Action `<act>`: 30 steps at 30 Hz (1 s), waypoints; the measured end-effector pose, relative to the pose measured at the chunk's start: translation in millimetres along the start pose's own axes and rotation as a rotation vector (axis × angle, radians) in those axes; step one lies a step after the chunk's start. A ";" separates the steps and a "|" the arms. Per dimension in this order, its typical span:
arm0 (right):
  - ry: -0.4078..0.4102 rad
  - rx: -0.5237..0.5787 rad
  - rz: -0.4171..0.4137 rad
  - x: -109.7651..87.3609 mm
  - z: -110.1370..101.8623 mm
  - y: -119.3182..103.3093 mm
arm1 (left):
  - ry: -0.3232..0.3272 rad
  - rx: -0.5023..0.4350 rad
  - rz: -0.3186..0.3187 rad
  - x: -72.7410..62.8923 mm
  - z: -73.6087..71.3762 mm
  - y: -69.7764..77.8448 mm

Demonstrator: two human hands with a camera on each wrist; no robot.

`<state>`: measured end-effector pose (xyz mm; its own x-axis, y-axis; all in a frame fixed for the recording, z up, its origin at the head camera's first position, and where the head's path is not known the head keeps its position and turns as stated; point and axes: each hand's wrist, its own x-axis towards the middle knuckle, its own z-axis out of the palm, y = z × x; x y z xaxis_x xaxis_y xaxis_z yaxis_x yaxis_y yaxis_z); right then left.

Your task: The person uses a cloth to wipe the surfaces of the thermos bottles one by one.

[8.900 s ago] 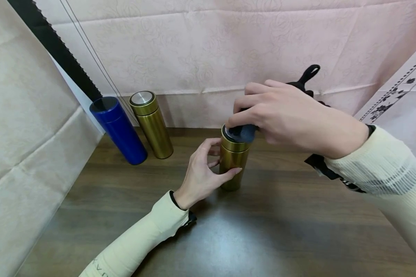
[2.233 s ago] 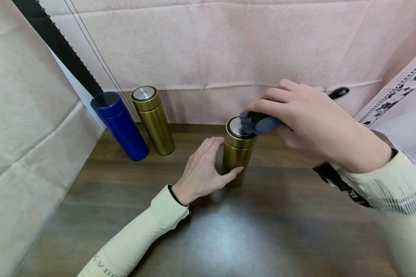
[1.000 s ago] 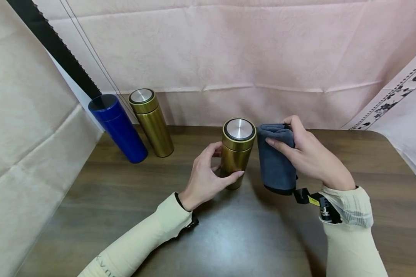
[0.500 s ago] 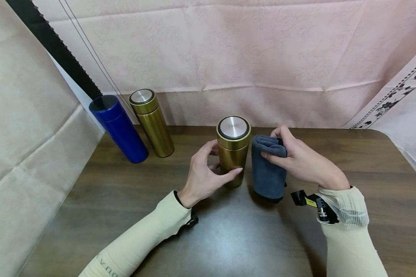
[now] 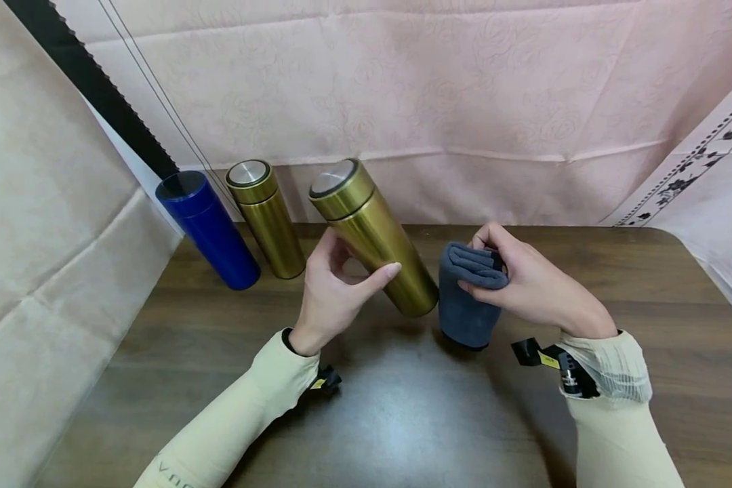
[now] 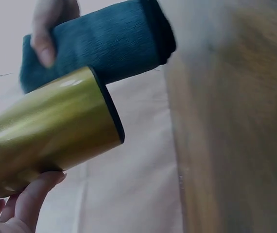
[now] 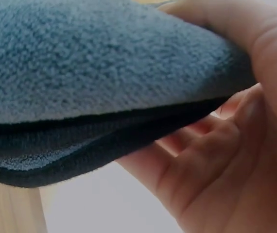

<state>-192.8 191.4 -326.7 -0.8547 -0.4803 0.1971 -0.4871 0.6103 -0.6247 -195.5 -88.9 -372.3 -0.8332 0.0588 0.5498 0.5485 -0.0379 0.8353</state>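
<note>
My left hand point(image 5: 332, 298) grips a gold thermos point(image 5: 381, 237) around its body. The thermos leans to the left, its silver-topped lid toward the back wall and its base toward the right hand. My right hand point(image 5: 533, 285) pinches a folded grey-blue towel point(image 5: 466, 305) by its upper end, thumb in front and fingers behind. In the left wrist view the base of the gold thermos point(image 6: 65, 126) overlaps the towel point(image 6: 109, 41). Seen from the right wrist, the towel point(image 7: 104, 63) has a dark edging and lies folded between thumb and fingers.
A second gold thermos point(image 5: 268, 224) stands upright at the back left. Beside it is a blue cylinder point(image 5: 210, 230) with a dark top. Pinkish cloth point(image 5: 463, 88) hangs behind the wooden table point(image 5: 402, 420), and a pale cloth point(image 5: 55, 237) hangs at the left.
Earlier the right hand rubbed the thermos lid with the towel, then brought the towel down beside it. Since half a second ago the left hand has lifted and tipped the upright thermos leftward.
</note>
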 end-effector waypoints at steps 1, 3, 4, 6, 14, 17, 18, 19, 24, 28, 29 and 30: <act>0.003 0.006 -0.017 -0.5 -0.4 -0.3 | 0.013 -0.026 0.004 1.4 -1.1 2.0; 0.011 0.033 -0.051 -1.2 -0.5 -1.0 | 0.041 -0.061 0.017 4.0 -3.6 6.1; 0.016 0.051 -0.068 -1.2 -0.3 -1.6 | 0.052 -0.080 0.024 5.3 -5.0 8.2; 0.031 0.091 -0.089 -1.5 0.3 -2.9 | 0.074 -0.103 0.038 7.8 -8.3 11.9; 0.027 0.142 -0.112 0.2 3.0 -6.4 | 0.163 -0.160 -0.002 13.1 -19.6 21.8; -0.025 0.155 -0.110 2.9 7.4 -5.5 | 0.176 -0.171 -0.019 14.0 -22.1 22.9; -0.038 0.163 -0.116 4.1 9.4 -4.7 | 0.175 -0.171 -0.018 14.4 -22.7 23.0; -0.047 0.168 -0.126 5.1 11.3 -3.7 | 0.172 -0.173 -0.015 14.8 -23.1 22.5; -0.046 0.245 -0.194 11.5 21.5 5.7 | 0.162 -0.179 0.001 15.5 -24.2 21.6; -0.002 0.358 -0.197 15.4 29.4 13.7 | 0.167 -0.189 -0.001 15.0 -24.0 21.8; 0.014 0.390 -0.190 16.3 31.5 15.0 | 0.170 -0.193 -0.007 14.6 -23.9 22.0; 0.034 0.410 -0.185 17.2 33.6 16.3 | 0.172 -0.199 -0.013 14.1 -23.7 22.3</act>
<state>-209.4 171.9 -359.0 -0.7689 -0.5326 0.3537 -0.5263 0.2130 -0.8232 -196.8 -112.6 -346.0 -0.8491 -0.1094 0.5168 0.5273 -0.2348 0.8166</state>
